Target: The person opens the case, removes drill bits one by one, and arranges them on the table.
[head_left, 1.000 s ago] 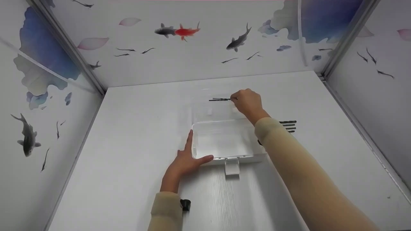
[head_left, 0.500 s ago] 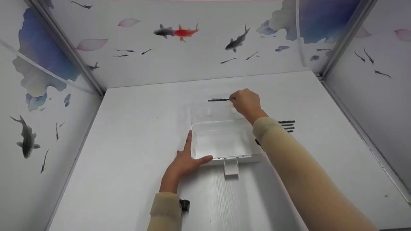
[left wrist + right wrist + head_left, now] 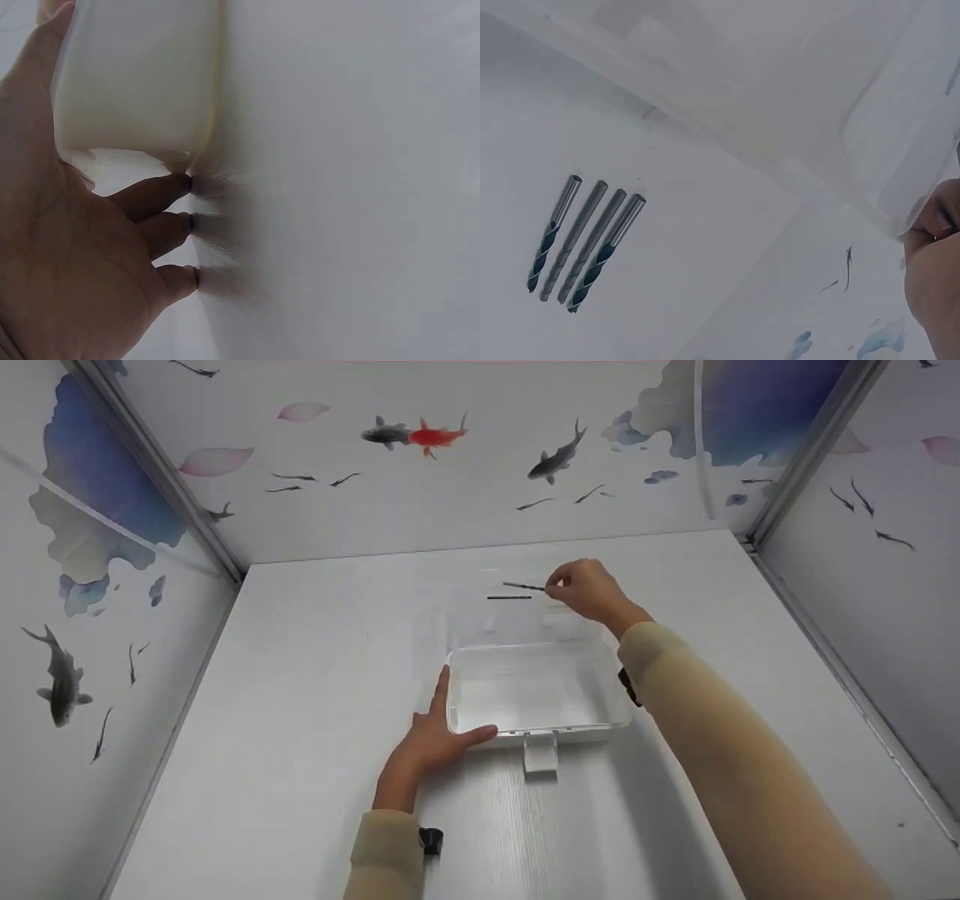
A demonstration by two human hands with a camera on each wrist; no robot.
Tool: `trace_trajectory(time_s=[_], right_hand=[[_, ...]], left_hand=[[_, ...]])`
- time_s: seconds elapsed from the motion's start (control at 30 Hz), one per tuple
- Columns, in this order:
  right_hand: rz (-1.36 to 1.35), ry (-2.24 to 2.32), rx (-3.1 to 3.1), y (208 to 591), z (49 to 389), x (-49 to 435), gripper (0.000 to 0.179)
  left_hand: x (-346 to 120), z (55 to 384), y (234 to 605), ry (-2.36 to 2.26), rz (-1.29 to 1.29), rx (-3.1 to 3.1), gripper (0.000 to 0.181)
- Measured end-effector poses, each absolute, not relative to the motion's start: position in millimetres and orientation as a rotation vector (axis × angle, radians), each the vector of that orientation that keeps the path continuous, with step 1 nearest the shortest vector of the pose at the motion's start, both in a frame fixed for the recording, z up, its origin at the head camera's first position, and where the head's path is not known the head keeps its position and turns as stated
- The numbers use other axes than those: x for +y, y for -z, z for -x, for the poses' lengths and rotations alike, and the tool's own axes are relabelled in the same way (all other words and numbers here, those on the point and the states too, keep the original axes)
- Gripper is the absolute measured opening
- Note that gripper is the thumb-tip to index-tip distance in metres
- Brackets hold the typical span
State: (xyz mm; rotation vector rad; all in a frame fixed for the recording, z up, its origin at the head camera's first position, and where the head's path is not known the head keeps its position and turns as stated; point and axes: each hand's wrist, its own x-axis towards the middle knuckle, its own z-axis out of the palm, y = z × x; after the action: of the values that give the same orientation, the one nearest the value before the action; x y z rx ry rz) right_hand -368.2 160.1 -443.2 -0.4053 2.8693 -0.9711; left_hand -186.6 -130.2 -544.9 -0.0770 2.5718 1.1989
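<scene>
A clear plastic box [image 3: 555, 729] lies on the table with its transparent lid [image 3: 514, 624] folded back. My left hand [image 3: 429, 741] rests against its front left corner, index finger along the side and thumb at the front edge. In the left wrist view, several fingertips touch the tabletop beside the box. Over the lid, my right hand [image 3: 589, 589] pinches a thin drill bit [image 3: 523, 586] by its right end, the other end pointing left. A second drill bit [image 3: 509, 598] lies at the lid just below it. The right wrist view only partly shows that hand.
Several drill bits [image 3: 591, 244] lie side by side on the table to the right of the box; the right forearm hides them in the head view. A latch [image 3: 541, 754] juts from the box's front. Printed walls [image 3: 480, 510] enclose the white table [image 3: 300, 697].
My right hand has shifted slightly right and upward, and the pinched drill bit has come apart from the one lying beside it. The left hand has stayed at the box corner.
</scene>
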Motion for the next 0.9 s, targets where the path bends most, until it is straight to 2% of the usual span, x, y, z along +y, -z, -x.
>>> trace_trajectory(time_s=[0.4,0.9], right_hand=[[0.299,1.304,2.623,430.4,367.6,181.2,0.029],[0.310,1.317,2.603,408.0,355.2,223.8,0.032]], left_hand=[[-129.7,187.4,547.8,-1.206,0.059,2.572,0.133],[-130.7,185.9,547.2,-1.210,0.078,2.568,0.132]])
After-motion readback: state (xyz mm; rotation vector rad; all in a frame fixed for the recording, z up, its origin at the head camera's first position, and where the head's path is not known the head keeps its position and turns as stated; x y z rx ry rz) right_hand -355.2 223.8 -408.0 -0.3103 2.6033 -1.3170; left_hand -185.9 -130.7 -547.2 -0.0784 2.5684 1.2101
